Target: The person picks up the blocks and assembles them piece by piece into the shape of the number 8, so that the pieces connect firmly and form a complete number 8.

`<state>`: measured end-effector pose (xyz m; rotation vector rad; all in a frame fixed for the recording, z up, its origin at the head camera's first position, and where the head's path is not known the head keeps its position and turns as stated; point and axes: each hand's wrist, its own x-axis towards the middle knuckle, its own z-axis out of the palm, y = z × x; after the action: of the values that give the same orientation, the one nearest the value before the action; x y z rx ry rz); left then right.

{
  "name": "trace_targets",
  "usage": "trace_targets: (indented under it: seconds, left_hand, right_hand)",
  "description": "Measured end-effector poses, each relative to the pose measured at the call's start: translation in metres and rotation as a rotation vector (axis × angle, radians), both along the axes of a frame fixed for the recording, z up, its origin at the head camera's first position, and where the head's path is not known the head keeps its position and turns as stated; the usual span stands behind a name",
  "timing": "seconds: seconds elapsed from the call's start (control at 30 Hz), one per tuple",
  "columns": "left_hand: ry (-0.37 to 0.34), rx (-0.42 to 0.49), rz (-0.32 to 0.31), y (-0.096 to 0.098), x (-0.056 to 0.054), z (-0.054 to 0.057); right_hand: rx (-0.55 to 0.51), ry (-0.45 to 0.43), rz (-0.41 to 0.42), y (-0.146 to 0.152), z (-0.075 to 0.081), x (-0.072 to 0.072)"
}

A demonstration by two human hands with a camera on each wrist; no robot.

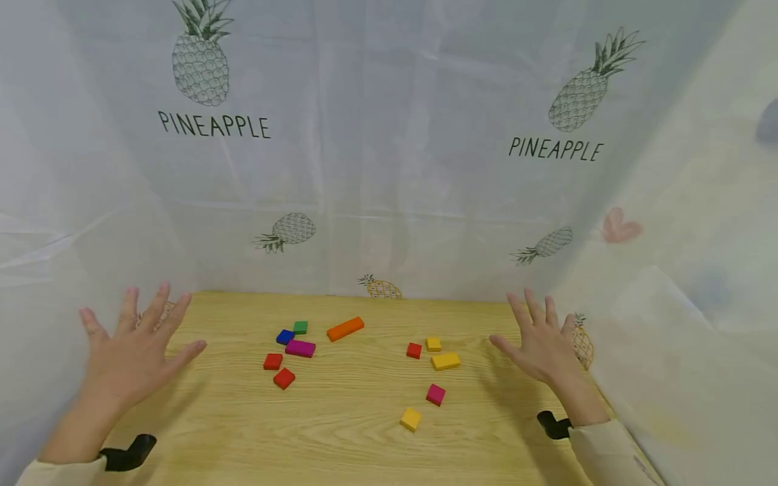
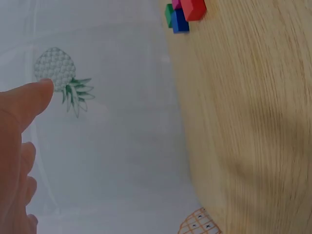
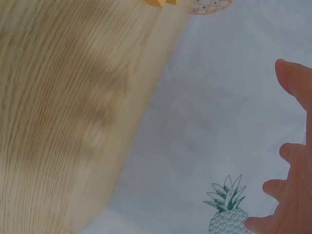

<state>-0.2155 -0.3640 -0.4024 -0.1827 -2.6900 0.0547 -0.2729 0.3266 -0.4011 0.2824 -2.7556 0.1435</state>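
Note:
My left hand (image 1: 130, 361) hovers over the table's left side with its fingers spread, holding nothing. Over the right side, my right hand (image 1: 541, 344) is likewise spread and holds nothing. Nearest the left hand lie two red blocks (image 1: 273, 362), a long magenta block (image 1: 300, 348), a blue block (image 1: 285, 337) and a green block (image 1: 300, 327). An orange bar (image 1: 345, 329) lies slantwise near the back middle. Closer to the right hand are a long yellow block (image 1: 446, 362), a small yellow block (image 1: 433, 344), a small red block (image 1: 414, 350), a crimson block (image 1: 435, 395) and a yellow square block (image 1: 410, 419).
The wooden table (image 1: 340, 445) is bounded behind by a pale curtain (image 1: 389, 148) printed with pineapples. More sheeting (image 1: 699, 283) hangs along the right edge, and the left side is enclosed too. Black straps (image 1: 129, 453) sit at both wrists.

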Motion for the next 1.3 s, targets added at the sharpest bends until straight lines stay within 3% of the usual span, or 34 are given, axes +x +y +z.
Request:
trace_targets:
  seconds: [0.27,0.93,1.3]
  left_hand:
    - [0.014,0.028,-0.029,0.013,-0.003,-0.009]
    - [0.069,0.115,-0.138,0.046,-0.007,-0.028]
    - [0.036,0.243,-0.197,0.071,-0.007,-0.037]
  right_hand:
    - [-0.017,-0.017,0.025,-0.014,0.005,-0.009]
    - [-0.138,0.004,0.153,-0.047,-0.005,-0.036]
    - [-0.212,0.012,0.236,-0.063,-0.013,-0.052]
